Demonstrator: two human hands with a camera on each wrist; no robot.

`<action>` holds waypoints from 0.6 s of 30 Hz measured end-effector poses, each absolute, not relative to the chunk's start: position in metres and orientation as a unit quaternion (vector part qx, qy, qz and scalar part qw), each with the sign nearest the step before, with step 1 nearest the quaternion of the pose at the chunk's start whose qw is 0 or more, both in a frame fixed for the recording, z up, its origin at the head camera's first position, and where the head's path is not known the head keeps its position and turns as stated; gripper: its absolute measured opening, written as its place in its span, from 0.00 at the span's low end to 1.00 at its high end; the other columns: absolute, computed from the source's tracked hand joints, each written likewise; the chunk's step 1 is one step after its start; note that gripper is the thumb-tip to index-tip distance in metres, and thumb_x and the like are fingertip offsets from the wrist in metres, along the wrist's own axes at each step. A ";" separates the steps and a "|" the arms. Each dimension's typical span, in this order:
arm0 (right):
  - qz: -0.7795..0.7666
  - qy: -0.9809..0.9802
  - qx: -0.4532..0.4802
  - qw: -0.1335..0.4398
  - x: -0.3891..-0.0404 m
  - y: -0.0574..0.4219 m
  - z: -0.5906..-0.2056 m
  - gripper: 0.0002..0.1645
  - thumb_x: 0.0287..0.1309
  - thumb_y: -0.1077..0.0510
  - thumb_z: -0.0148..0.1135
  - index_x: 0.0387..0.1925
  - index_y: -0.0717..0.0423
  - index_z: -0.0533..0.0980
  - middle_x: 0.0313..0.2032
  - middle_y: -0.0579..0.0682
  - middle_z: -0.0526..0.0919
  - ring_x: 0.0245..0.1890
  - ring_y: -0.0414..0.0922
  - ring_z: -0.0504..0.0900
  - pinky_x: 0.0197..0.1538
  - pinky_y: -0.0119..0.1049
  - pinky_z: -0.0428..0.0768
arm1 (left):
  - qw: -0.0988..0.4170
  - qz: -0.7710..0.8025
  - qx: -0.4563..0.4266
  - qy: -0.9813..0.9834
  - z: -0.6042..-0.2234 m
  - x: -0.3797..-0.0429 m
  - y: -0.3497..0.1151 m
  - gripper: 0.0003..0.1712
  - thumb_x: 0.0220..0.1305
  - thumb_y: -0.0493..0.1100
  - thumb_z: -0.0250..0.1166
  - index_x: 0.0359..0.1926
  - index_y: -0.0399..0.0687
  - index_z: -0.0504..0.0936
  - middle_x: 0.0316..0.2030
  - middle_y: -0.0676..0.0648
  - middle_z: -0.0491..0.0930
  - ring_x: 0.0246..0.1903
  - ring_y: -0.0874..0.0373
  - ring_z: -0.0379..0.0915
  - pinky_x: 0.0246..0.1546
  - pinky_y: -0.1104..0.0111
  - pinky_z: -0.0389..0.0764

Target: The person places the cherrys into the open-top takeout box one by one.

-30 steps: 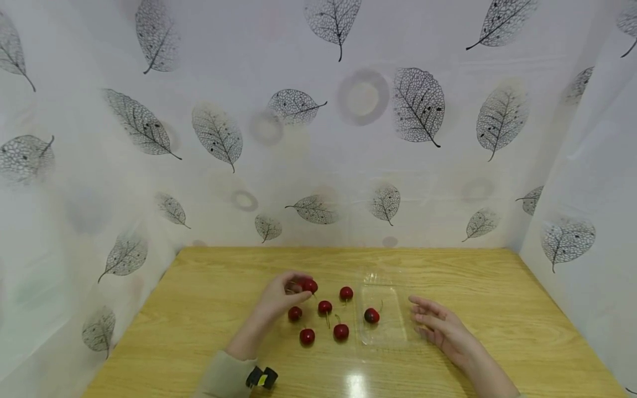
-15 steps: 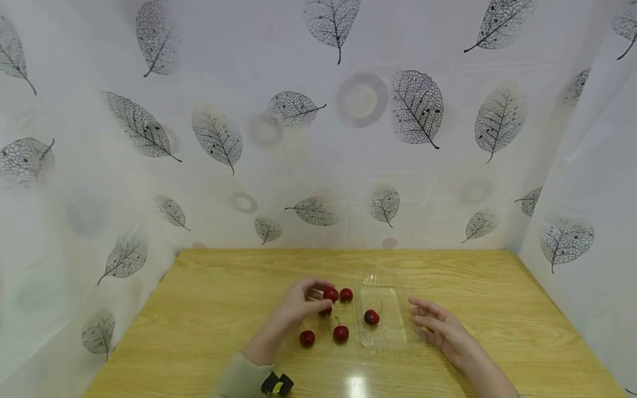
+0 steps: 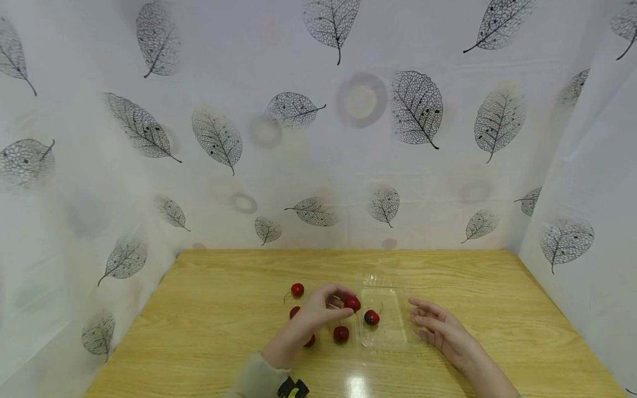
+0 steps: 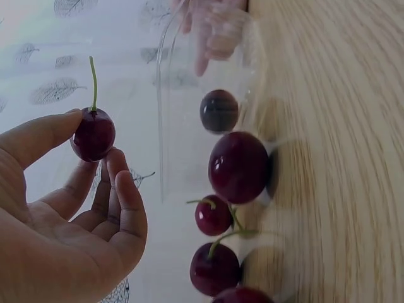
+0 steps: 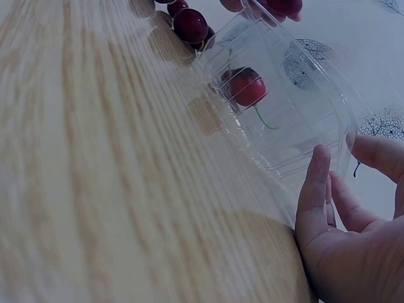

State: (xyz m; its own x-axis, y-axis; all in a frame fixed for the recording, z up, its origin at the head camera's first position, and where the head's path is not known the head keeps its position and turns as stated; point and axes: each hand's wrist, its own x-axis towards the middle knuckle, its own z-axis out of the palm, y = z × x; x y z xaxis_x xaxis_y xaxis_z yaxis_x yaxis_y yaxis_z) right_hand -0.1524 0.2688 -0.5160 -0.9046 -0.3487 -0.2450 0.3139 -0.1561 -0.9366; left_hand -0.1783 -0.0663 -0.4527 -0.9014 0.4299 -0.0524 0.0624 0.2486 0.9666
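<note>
Cherries (image 3: 340, 334): six visible in the head view. Two lie nearest on the one table (image 3: 473, 276), left of the container. Next, one right hand (image 3: 443, 329), fingers loosely extended (contact: cannot tell), beside one clear container (image 3: 390, 337) holding one cherry (image 3: 371, 317). One left hand (image 3: 320, 309) pinches one cherry (image 3: 352, 303) near the container's left edge. Two more lie farther left. Behind: leaf-printed sheeting (image 3: 358, 155).

The left hand (image 3: 322, 309) pinches a cherry (image 3: 353, 303) near a clear tray (image 3: 393, 332) holding another cherry (image 3: 371, 317).
</note>
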 end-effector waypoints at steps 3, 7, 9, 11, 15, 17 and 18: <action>-0.761 0.612 -0.014 0.218 -0.152 0.269 -0.516 0.21 0.80 0.62 0.53 0.57 0.29 0.79 0.53 0.37 0.79 0.52 0.31 0.83 0.55 0.28 0.85 | 0.160 0.592 0.161 0.774 -0.453 -0.176 -0.058 0.18 0.65 0.37 0.75 0.55 0.44 0.86 0.48 0.46 0.85 0.42 0.59 0.78 0.43 0.71 0.81; -0.761 0.610 -0.013 0.219 -0.152 0.269 -0.516 0.21 0.80 0.62 0.53 0.57 0.30 0.79 0.53 0.37 0.79 0.52 0.32 0.83 0.55 0.28 0.85 | 0.166 0.591 0.169 0.771 -0.455 -0.174 -0.048 0.18 0.64 0.36 0.75 0.55 0.44 0.86 0.50 0.45 0.86 0.43 0.60 0.79 0.43 0.72 0.81; -0.761 0.610 -0.013 0.220 -0.152 0.269 -0.516 0.21 0.80 0.62 0.53 0.58 0.31 0.79 0.54 0.37 0.79 0.53 0.32 0.83 0.55 0.28 0.85 | 0.170 0.588 0.174 0.772 -0.456 -0.174 -0.043 0.18 0.65 0.36 0.75 0.55 0.44 0.86 0.50 0.45 0.86 0.43 0.61 0.79 0.44 0.72 0.81; -0.761 0.610 -0.012 0.221 -0.152 0.269 -0.516 0.20 0.80 0.61 0.54 0.59 0.31 0.79 0.54 0.37 0.79 0.53 0.32 0.83 0.55 0.28 0.85 | 0.174 0.583 0.181 0.773 -0.455 -0.173 -0.039 0.17 0.65 0.36 0.75 0.54 0.43 0.87 0.50 0.45 0.86 0.43 0.61 0.79 0.44 0.73 0.80; -0.761 0.610 -0.011 0.221 -0.153 0.269 -0.516 0.20 0.80 0.61 0.53 0.58 0.30 0.79 0.54 0.37 0.79 0.53 0.32 0.83 0.55 0.28 0.85 | 0.189 0.592 0.184 0.762 -0.454 -0.172 -0.031 0.16 0.64 0.34 0.75 0.53 0.42 0.87 0.48 0.46 0.86 0.41 0.62 0.78 0.42 0.73 0.79; -0.761 0.611 -0.011 0.220 -0.153 0.269 -0.516 0.21 0.80 0.62 0.53 0.57 0.30 0.79 0.54 0.37 0.79 0.53 0.32 0.83 0.55 0.28 0.85 | 0.193 0.594 0.187 0.758 -0.454 -0.172 -0.027 0.17 0.64 0.33 0.75 0.53 0.41 0.87 0.47 0.45 0.86 0.40 0.62 0.78 0.41 0.74 0.79; -0.760 0.611 -0.011 0.220 -0.153 0.269 -0.516 0.21 0.80 0.62 0.53 0.57 0.30 0.79 0.54 0.37 0.79 0.53 0.32 0.83 0.55 0.28 0.85 | 0.194 0.593 0.189 0.758 -0.453 -0.172 -0.026 0.17 0.63 0.33 0.75 0.53 0.41 0.87 0.46 0.45 0.86 0.40 0.63 0.78 0.40 0.74 0.79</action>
